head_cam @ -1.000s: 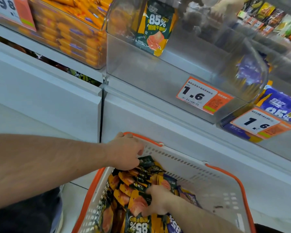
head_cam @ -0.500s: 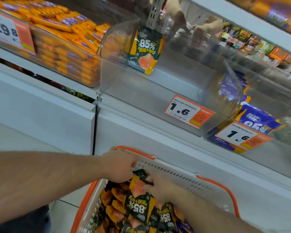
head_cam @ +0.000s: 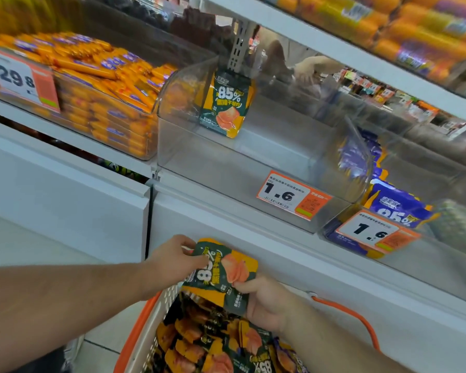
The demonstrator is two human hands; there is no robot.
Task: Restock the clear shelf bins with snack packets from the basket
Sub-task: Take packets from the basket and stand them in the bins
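Head view shows both hands lifting a small stack of packets [head_cam: 221,273] just above the basket [head_cam: 143,327], below the near-empty bin [head_cam: 253,157]. The left hand [head_cam: 175,261] pinches the stack's upper left edge between thumb and fingertips; the right hand [head_cam: 267,302] grips its lower right corner, fingers curled under. The packets look light, thin and floppy, with a slick film likely to slide apart, so a firm squeeze across the flat faces near the edges should keep them together. How many packets are in the stack cannot be told. The basket's lower part is cut off, its far handle [head_cam: 355,319] only partly seen, and the upper shelf is blurred.
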